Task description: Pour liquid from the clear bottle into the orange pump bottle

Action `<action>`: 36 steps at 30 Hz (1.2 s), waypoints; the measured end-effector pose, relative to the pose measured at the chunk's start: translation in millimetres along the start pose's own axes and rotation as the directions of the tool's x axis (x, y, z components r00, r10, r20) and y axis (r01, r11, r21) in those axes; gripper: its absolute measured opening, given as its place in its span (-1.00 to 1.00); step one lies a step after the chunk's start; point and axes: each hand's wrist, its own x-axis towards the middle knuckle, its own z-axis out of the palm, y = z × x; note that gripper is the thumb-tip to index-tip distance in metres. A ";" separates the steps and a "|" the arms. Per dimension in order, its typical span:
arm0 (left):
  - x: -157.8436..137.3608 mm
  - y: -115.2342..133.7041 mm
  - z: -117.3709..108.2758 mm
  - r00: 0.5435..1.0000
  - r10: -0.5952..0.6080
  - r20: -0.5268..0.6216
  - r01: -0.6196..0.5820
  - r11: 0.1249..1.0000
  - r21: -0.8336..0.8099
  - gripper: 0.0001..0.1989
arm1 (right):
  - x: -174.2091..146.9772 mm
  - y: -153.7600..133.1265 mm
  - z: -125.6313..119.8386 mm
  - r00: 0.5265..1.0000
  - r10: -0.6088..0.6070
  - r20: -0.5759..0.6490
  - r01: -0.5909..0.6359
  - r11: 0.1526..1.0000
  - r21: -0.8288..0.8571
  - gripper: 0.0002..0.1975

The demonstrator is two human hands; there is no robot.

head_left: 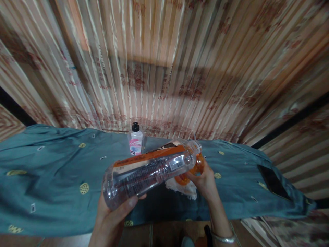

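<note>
– Background: a pleated curtain (159,85), pinkish with dark red print, rising behind the whole work area. In front of it, a teal cloth (64,164) with yellow oval motifs. Dark bars (15,106) slant at either side.

– And your left hand?

– My left hand (118,209) is closed around the lower part of a clear bottle (154,171), thumb laid along the near side, one fingertip showing just past it. Other fingers mostly hidden behind.

– How does the bottle sit?

– Held above the cloth, on a slant: base toward my lower left, neck up and to the right. Orange and cream label, barcode near the shoulder.

– Right hand?

– My right hand (207,181) grips something orange and see-through, call it the orange container (182,179), just under the bottle's neck. Thumb in front; the far fingers I can't make out. Whether neck and container touch, I can't tell. Silvery bracelet (223,239) on that wrist.

– What lies around?

– A white rag (189,191), frayed edge, below the container. Farther back, near the curtain, a small bottle (135,141) stands upright: black cap, pink label. Off to my right, a dark phone (272,181) lies flat on the cloth.
</note>
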 end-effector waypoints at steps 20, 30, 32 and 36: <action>1.2 -1.5 -0.3 1.000 0.005 0.002 -0.005 1.000 0.009 -0.19 | 0.0 0.5 -0.4 0.999 0.032 0.018 -0.032 0.999 0.003 -0.37; 1.6 1.0 -0.3 1.000 -0.003 0.016 0.002 1.000 0.011 -0.19 | -0.6 -1.1 -0.7 1.000 0.027 0.014 -0.027 1.000 0.012 -0.38; 1.4 1.4 0.6 1.000 -0.003 0.017 0.003 1.000 0.009 -0.17 | -0.6 -1.7 -0.5 1.000 0.021 0.020 -0.021 0.999 0.034 -0.39; 1.2 2.1 1.9 1.000 -0.004 0.023 0.004 1.000 0.015 -0.20 | -1.0 -0.1 -0.4 1.000 0.021 0.018 -0.022 0.999 0.043 -0.38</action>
